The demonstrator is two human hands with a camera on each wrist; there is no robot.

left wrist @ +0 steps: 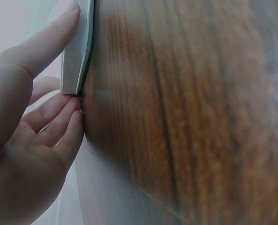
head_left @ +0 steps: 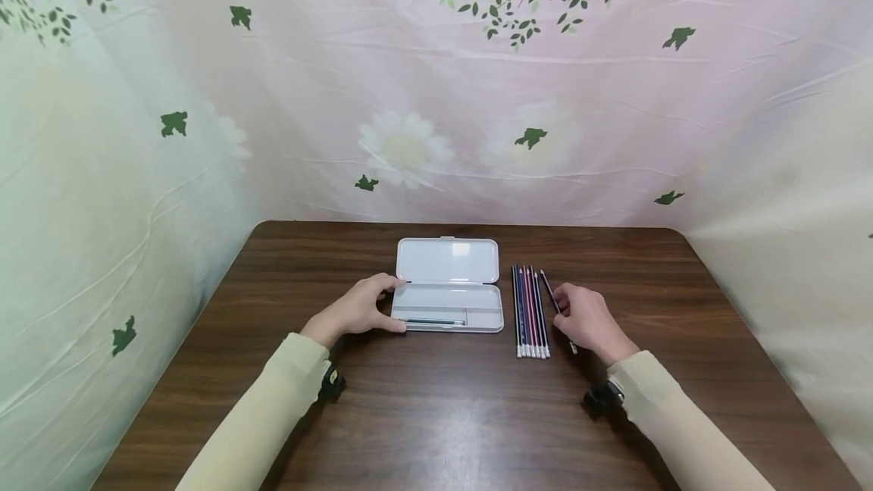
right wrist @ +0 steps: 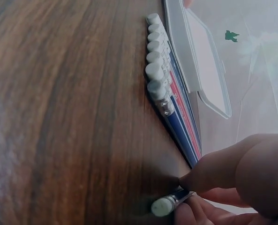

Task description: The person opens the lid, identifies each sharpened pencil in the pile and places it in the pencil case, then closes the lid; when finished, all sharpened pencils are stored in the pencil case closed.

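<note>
An open white pencil case (head_left: 446,260) lies at the table's middle, with a green pencil (head_left: 433,322) in its tray. My left hand (head_left: 395,306) grips the case's left end; the left wrist view shows the thumb (left wrist: 40,47) on the case's edge (left wrist: 78,51) and the fingers (left wrist: 59,117) curled beneath. Just right of the case lies a row of several pencils (head_left: 530,313) with white erasers (right wrist: 155,56). My right hand (head_left: 561,303) pinches one dark pencil (head_left: 548,285) lying askew beside that row, its eraser (right wrist: 163,206) near my fingertips (right wrist: 195,180).
The dark wooden table (head_left: 436,415) is rounded at its far corners. A floral cloth backdrop (head_left: 436,97) closes in the back and both sides. Black wrist cameras sit on both sleeves.
</note>
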